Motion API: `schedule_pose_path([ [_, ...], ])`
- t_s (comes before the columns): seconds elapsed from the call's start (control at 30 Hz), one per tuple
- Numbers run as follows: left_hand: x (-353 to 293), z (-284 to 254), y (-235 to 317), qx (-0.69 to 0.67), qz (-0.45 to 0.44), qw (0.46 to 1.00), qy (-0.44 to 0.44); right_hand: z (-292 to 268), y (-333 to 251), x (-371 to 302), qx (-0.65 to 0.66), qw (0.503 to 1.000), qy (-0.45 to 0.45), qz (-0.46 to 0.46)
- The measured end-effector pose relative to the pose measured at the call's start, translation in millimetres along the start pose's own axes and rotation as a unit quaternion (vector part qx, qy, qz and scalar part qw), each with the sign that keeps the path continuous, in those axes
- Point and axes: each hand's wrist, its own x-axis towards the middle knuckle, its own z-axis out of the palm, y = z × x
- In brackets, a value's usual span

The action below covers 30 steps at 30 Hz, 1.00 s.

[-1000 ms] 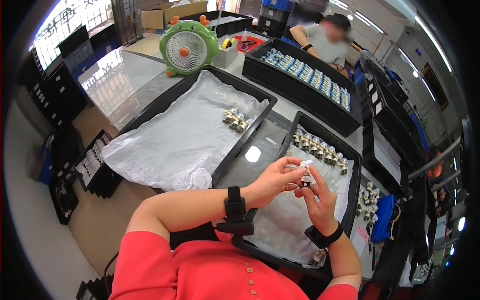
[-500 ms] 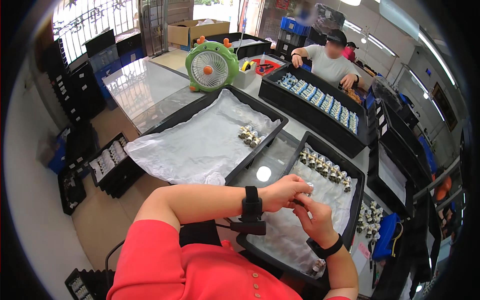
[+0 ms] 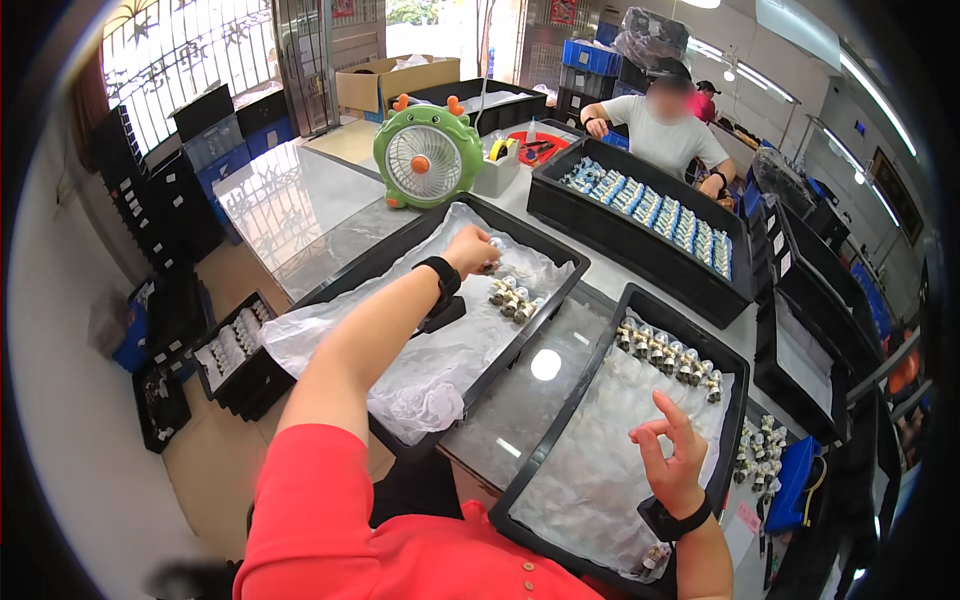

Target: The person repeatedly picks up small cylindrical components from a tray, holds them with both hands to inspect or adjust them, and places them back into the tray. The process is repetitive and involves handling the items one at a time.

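Apparently you're still early on: your left hand [image 3: 466, 250] pinches one small domed piece [image 3: 492, 265] over the left tray [image 3: 530, 334], just beyond a little cluster [image 3: 515, 300] laid there. Your right hand [image 3: 676, 458], fingers parted, holds nothing above the right tray [image 3: 560, 417], whose far row of pieces [image 3: 674, 356] seems left to handle.

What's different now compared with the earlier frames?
The left hand has moved leftward from above the right tray to the left tray, holding a small piece near the cluster of pieces. The right hand let go and is open. The cluster and right-tray row of pieces look unchanged.
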Motion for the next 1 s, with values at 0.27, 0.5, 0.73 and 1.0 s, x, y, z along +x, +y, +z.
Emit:
schedule_pose_path([
  [0.27, 30, 9, -62, 0.331, 0.019, 0.938, 0.103, 0, 5, 1, -0.014, 0.999, 0.002, 0.044],
  [0.5, 41, 1, -76, 0.287, 0.015, 0.957, 0.044, 1, 4, 2, -0.006, 0.999, 0.001, 0.044],
  [0.73, 35, -10, -72, 0.293, 0.047, 0.955, 0.019, 1, 2, 13, -0.012, 0.998, -0.019, 0.051],
  [1.0, 5, 1, -26, 0.201, 0.116, 0.972, 0.025, -28, 32, 0, -0.177, 0.949, -0.242, 0.103],
])
